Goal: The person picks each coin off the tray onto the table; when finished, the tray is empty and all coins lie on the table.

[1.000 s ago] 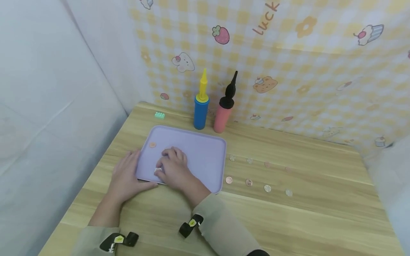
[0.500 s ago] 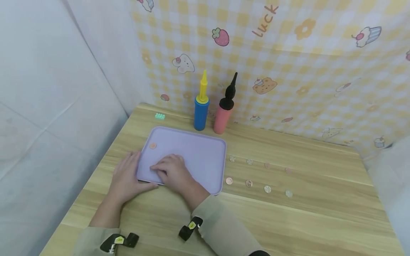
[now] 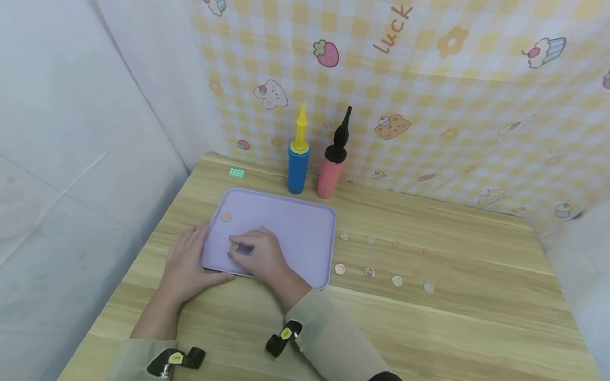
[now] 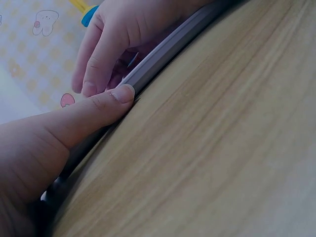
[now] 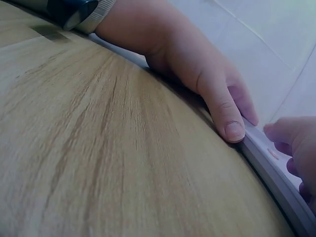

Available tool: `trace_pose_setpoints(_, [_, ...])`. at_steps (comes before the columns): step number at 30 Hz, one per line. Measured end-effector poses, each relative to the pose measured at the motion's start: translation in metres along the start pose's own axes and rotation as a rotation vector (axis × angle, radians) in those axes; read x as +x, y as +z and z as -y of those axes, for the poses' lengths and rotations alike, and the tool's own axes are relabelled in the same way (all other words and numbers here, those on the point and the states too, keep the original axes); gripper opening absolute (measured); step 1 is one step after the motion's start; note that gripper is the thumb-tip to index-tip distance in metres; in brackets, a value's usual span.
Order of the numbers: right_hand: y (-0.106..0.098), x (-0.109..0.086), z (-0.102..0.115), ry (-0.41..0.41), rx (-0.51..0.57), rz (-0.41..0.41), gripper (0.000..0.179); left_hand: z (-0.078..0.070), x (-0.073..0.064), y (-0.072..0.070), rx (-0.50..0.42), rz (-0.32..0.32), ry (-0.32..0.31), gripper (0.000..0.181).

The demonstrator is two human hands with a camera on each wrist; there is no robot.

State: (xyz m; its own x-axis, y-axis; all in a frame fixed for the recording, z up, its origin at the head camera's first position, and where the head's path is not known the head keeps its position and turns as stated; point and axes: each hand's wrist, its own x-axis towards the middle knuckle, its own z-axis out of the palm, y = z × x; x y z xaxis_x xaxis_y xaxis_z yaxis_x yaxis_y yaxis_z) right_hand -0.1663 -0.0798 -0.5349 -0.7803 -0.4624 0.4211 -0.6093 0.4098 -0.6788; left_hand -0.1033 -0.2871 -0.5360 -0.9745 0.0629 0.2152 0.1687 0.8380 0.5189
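In the head view a lilac tray (image 3: 295,222) lies on the wooden table. My left hand (image 3: 185,264) rests against its near left corner, fingers along the left side and the thumb along the front edge. In the left wrist view the left thumb (image 4: 84,118) lies straight against the tray's rim (image 4: 163,54). Over the tray, my right hand (image 3: 261,255) pinches a silvery coin (image 3: 233,246) between thumb and index finger. Whether the coin touches the tray I cannot tell. A copper coin (image 3: 226,217) lies farther back in the tray, also showing as a small reddish coin (image 5: 272,154) in the right wrist view.
Right of the tray, several coins lie in two rows, among them a copper coin (image 3: 340,269) and a silvery coin (image 3: 397,281). Behind the tray stand a blue and yellow hand pump (image 3: 296,172) and a pink and black one (image 3: 330,177). A mint toy brick (image 3: 236,172) lies back left.
The right fingers bunched over the silvery coin, hiding it, and now it shows again between thumb and index finger, slightly farther back. My left hand and the tray have stayed put.
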Motion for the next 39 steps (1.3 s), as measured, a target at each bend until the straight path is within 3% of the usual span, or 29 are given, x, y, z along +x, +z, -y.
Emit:
trace_pose_setpoints(9, [0.000,-0.001,0.001,0.062,-0.103,0.046,0.036,-0.001,0.001,0.000,0.001,0.007,-0.009,0.139])
trace_pose_setpoints(20, [-0.003,0.001,0.001,0.058,-0.097,0.033,0.038,0.001,0.002,0.004,0.005,0.008,-0.006,0.136])
trace_pose_setpoints(29, [-0.006,0.002,0.002,0.057,-0.090,0.125,0.035,0.001,0.002,-0.001,-0.010,-0.010,0.003,0.134])
trace_pose_setpoints(39, [-0.017,-0.008,-0.003,0.039,-0.053,0.154,0.031,-0.002,0.001,-0.004,-0.023,0.010,-0.019,0.135])
